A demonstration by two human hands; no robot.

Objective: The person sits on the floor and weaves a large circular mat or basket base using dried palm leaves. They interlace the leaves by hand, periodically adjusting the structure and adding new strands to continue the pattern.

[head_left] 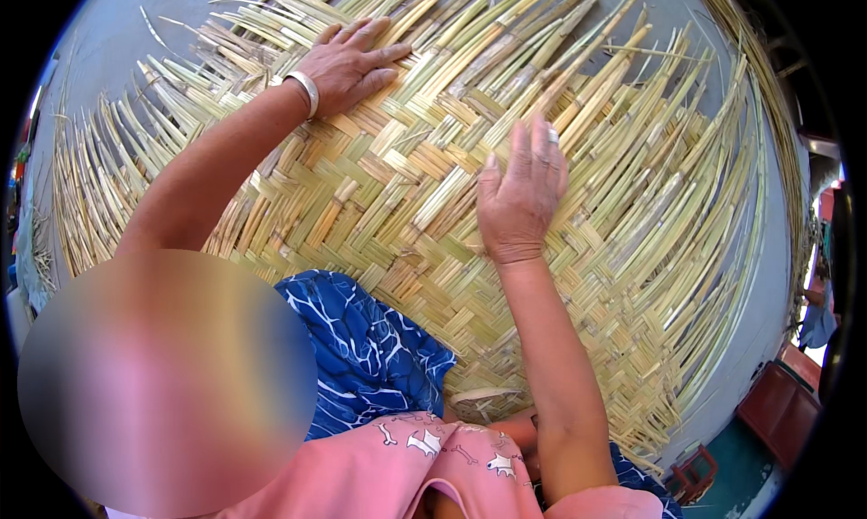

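You have a big woven mat (366, 194) right in front of you, spread on the grey floor (637, 18). It fills most of the space past your knees. The middle is woven in a zigzag, with yellow, green and brown bits. Around the far side and both sides, long loose strips (646, 194) poke out like a fan.

Your left hand (354, 65) reaches to the far part of the mat, a bit left of the middle. It lies flat where the weave meets the loose strips, with its fingers apart, and it is not gripping anything. A pale bracelet (305, 93) is on that wrist.

Your right hand (522, 192) is nearer to you and more to the right, over the woven part. Its fingers are straight and its thumb sticks out to the side, so it is not holding anything. You cannot tell if it touches the mat or is just above it. It has a ring (553, 136) on one finger.

Blue cloth (361, 361) with white lines is over your legs, and your pink top (415, 442) has little white animals and bones on it. A dark red chair (781, 402) is at the lower right.
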